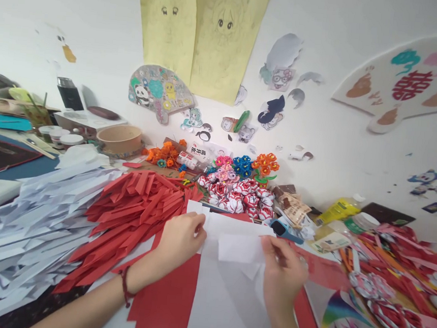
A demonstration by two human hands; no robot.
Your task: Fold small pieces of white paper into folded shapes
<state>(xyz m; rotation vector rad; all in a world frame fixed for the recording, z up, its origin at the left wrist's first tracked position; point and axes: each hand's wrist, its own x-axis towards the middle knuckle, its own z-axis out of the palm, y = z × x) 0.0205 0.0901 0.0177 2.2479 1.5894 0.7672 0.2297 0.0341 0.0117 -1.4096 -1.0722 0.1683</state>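
Note:
White paper lies over red paper in front of me. My left hand, with a dark red cord on its wrist, is closed at the white paper's upper left edge, fingertips pressed together. Farther right, my right hand pinches the right end of a small white paper piece, which lies above the larger white sheet. Part of the right fingers is hidden behind the hand.
Piles of white strips and red strips fill the left. Red-and-white paper flowers stand behind the sheet. A watch, a yellow bottle and red ribbons are to the right.

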